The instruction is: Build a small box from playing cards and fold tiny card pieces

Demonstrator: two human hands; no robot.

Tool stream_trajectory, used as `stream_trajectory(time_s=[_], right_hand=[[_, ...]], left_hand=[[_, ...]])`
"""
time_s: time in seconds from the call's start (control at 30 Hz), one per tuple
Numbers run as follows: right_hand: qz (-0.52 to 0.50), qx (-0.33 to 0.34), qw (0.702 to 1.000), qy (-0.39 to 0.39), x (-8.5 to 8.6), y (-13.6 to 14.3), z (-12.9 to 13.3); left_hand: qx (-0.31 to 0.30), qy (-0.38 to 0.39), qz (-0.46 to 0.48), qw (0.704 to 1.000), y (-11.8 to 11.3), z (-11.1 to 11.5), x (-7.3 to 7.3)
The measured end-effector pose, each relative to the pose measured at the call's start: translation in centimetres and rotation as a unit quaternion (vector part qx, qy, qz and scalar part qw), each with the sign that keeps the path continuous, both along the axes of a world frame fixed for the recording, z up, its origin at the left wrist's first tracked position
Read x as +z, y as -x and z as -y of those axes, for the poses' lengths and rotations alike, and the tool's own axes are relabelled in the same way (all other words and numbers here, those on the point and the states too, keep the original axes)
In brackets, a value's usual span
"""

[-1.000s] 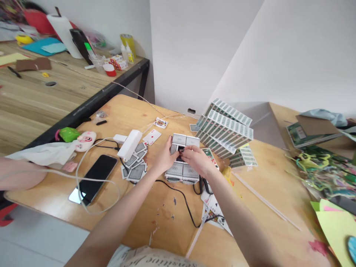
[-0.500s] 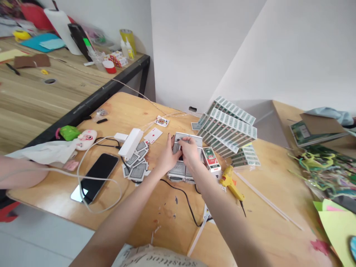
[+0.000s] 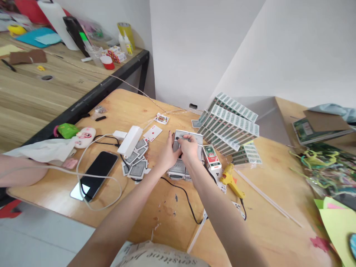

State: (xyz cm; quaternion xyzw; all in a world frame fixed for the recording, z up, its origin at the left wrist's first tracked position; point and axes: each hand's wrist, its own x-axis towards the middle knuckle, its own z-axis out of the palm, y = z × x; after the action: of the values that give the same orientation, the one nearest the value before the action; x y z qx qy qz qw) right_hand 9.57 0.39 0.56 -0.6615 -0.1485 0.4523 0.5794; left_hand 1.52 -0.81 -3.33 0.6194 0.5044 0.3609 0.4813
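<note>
A box-like structure of grey-backed playing cards lies on the wooden table in front of me. My left hand grips its left side, thumb inward and fingers along the outer edge. Curled over the middle of the structure, my right hand has thumb and fingers brought together on the cards. My fingers hide part of the cards between them. Just right of the structure is a green and red card box. Loose face-down cards are spread to the left.
A yellow glue gun with a black cord lies to the right. Behind it stand stacked card boxes. Left are a phone, a white power strip and looping cables. Another person's arm rests at the left edge.
Both hands stay at the card structure, with only slight finger movement. The view has shifted a little, and more cards and cord show beside my right forearm.
</note>
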Motion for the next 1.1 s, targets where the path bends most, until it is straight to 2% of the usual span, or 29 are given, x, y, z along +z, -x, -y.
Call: stream_trajectory(time_s=[0.17,0.37,0.57,0.73,0.87,1.03,1.1], right_hand=[[0.005,-0.003,1.000,-0.008,-0.1,0.0,0.1],[0.015,-0.010,1.000,-0.007,-0.3,0.0,-0.1],[0.019,-0.018,1.000,-0.004,-0.5,0.1,-0.2],[0.022,-0.020,1.000,-0.005,-0.6,0.3,-0.3],[0.021,-0.021,1.000,-0.001,-0.5,0.4,-0.3],[0.023,-0.013,1.000,-0.004,-0.5,0.5,-0.3],[0.029,-0.012,0.999,-0.011,-0.7,0.5,-0.4]], left_hand=[[0.007,-0.006,0.010,1.000,-0.1,-0.1,-0.1],[0.008,-0.004,-0.014,1.000,-0.1,0.0,0.3],[0.011,-0.006,0.014,1.000,-0.1,0.1,0.5],[0.017,0.009,0.078,0.997,-0.1,0.2,0.5],[0.012,0.028,0.147,0.989,0.5,-0.1,1.0],[0.080,0.042,0.132,0.987,0.8,-1.8,1.4],[0.084,0.038,0.113,0.989,0.7,-2.4,1.4]])
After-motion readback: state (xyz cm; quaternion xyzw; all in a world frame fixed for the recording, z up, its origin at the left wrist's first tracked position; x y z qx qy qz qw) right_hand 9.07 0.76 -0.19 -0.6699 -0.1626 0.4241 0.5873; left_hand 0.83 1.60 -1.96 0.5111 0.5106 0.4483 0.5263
